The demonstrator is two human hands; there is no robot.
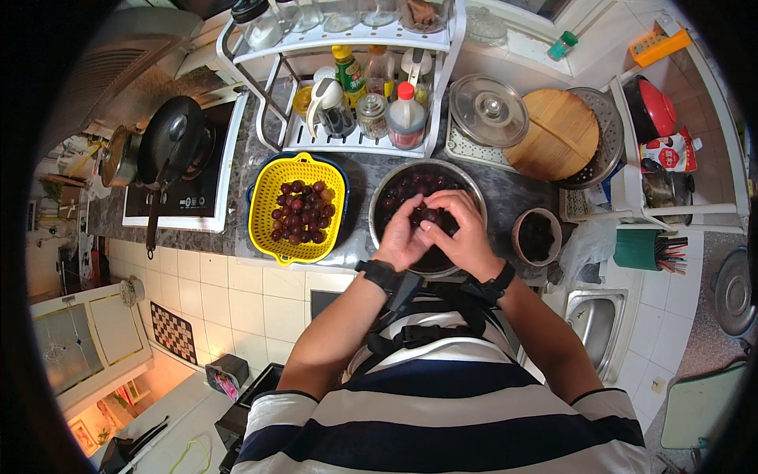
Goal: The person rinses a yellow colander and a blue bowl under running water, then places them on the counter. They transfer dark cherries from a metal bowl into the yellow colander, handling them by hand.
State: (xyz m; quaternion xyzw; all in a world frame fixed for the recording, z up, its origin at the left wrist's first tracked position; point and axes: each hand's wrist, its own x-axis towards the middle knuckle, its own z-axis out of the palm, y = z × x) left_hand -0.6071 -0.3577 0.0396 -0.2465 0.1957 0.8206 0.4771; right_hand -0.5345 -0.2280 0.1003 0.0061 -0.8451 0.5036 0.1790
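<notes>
A steel bowl in front of me holds many dark grapes. My left hand and my right hand are cupped together over it, fingertips meeting. Between the palms show a few dark red grapes; the fingers partly hide them. Left of the bowl stands a yellow plastic colander, set in a dark blue basin. A pile of reddish-purple grapes lies on its bottom.
A pink bowl with dark contents sits to the right. Behind, a white rack carries bottles and jars. A glass lid and a wooden lid lie back right. A black wok rests on the cooktop at left; its handle overhangs the counter edge.
</notes>
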